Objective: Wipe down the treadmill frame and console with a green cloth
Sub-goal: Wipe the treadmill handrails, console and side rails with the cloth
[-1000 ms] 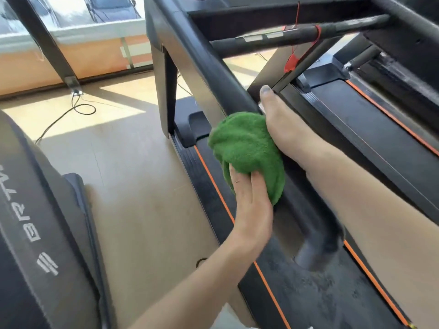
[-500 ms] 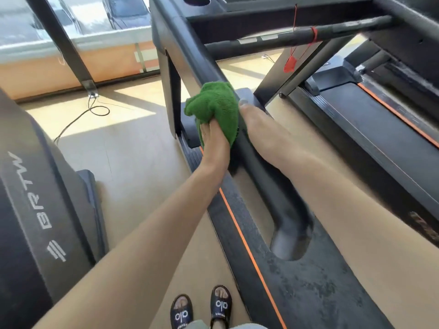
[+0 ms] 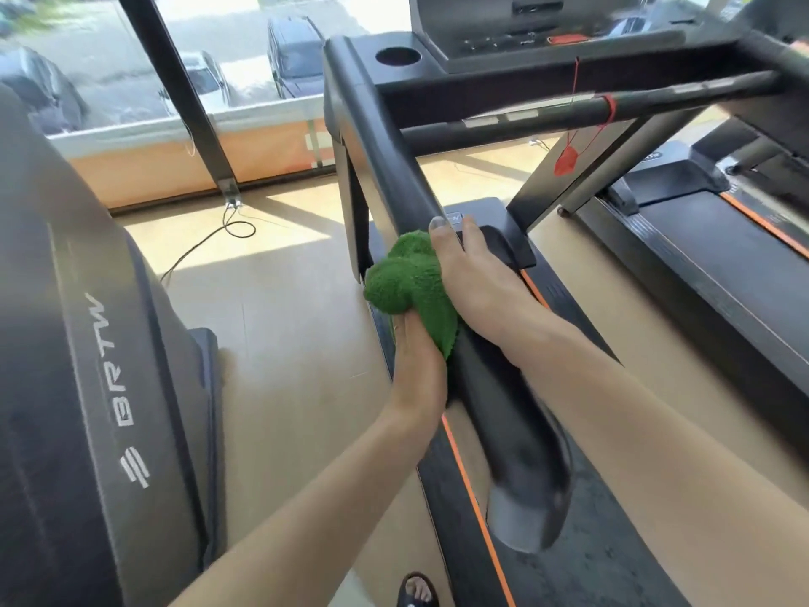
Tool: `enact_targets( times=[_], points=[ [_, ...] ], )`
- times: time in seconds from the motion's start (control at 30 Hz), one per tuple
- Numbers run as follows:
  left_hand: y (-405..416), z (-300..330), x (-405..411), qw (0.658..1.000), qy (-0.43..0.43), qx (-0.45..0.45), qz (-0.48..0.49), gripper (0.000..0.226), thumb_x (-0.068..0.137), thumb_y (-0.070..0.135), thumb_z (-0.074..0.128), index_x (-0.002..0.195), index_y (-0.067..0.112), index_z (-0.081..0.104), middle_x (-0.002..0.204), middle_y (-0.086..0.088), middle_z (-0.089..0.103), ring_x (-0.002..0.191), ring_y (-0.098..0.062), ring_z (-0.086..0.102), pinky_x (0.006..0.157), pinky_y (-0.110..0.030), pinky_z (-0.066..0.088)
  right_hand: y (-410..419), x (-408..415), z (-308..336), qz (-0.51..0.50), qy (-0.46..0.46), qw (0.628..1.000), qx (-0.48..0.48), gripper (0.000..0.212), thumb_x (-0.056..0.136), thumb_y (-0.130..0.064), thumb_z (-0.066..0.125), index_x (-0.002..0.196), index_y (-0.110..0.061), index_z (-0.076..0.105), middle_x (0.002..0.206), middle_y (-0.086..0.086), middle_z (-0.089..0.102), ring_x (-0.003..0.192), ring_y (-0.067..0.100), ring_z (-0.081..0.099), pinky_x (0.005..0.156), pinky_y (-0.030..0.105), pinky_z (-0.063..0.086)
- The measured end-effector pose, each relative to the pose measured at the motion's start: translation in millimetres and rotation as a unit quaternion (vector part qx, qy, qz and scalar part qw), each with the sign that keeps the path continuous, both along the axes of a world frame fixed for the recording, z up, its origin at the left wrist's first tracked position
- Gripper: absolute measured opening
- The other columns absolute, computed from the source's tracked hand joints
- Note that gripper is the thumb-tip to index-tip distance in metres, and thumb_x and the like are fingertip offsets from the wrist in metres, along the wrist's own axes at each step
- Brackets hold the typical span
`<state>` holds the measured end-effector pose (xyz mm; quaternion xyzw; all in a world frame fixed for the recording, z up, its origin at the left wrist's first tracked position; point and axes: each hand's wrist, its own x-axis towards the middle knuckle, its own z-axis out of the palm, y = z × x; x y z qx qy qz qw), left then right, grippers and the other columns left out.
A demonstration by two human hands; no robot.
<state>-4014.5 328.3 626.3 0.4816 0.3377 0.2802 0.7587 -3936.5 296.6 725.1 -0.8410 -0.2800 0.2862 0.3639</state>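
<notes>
Green cloth [image 3: 407, 280] (fluffy, bunched) clutched by left hand [image 3: 418, 365]; right hand [image 3: 470, 273] apparently grips handrail [image 3: 385, 138].

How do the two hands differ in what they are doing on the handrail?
The left hand grips the bunched green cloth from below; the right hand holds no cloth and lies on top of the handrail. The left hand sits nearer the camera, the right hand farther up. Both are bare and touch the cloth.
</notes>
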Motion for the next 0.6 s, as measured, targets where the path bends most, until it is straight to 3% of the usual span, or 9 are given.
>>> enact_targets(
  times=[0.13,0.23,0.37,0.43,0.6],
  points=[
    [58.2,24.2,29.9,0.999,0.034,0.041,0.01,0.085,0.076,0.076,0.045,0.137,0.019,0.055,0.132,-0.009,0.064,0.126,-0.023,0.057,0.112,-0.047,0.042,11.1,5.8,-3.8,0.033,-0.032,0.998,-0.042,0.076,0.099,-0.072,0.019,0.161,-0.035,-0.001,0.161,0.015,0.032,0.143,0.033,0.037,0.093,0.041,0.029],
    [99.9,24.6,51.0,0.999,0.048,0.015,-0.002,0.055,0.097,0.057,0.04,0.13,0.016,0.059,0.125,-0.012,0.067,0.119,-0.026,0.062,0.109,-0.049,0.044,32.2,16.0,-0.8,0.043,-0.047,0.995,-0.071,0.079,0.099,-0.072,0.018,0.162,-0.03,-0.003,0.162,0.016,0.029,0.144,0.035,0.036,0.103,0.044,0.033],
    [154.6,31.3,80.9,0.998,0.063,0.007,-0.009,0.053,0.103,0.049,0.032,0.131,0.013,0.058,0.12,-0.006,0.067,0.121,-0.027,0.06,0.109,-0.046,0.044,69.2,32.2,5.1,0.049,-0.094,0.99,-0.095,0.081,0.1,-0.069,0.019,0.162,-0.023,-0.003,0.163,0.015,0.027,0.144,0.034,0.036,0.107,0.045,0.034],
    [188.0,31.1,99.1,0.998,0.059,0.01,-0.016,0.056,0.1,0.051,0.033,0.132,0.013,0.059,0.124,-0.008,0.067,0.12,-0.026,0.061,0.108,-0.045,0.045,90.8,40.2,7.6,0.047,-0.11,0.987,-0.103,0.081,0.101,-0.068,0.02,0.162,-0.022,-0.004,0.164,0.015,0.024,0.146,0.033,0.033,0.11,0.046,0.033],
    [276.9,-5.1,151.6,0.999,0.034,0.013,-0.008,0.085,0.069,0.071,0.041,0.137,0.023,0.057,0.135,-0.002,0.063,0.126,-0.022,0.057,0.113,-0.047,0.038,150.0,61.5,13.6,0.051,-0.16,0.977,-0.128,0.079,0.102,-0.067,0.021,0.162,-0.022,-0.005,0.167,0.015,0.013,0.15,0.034,0.025,0.115,0.05,0.029]
  ],
)
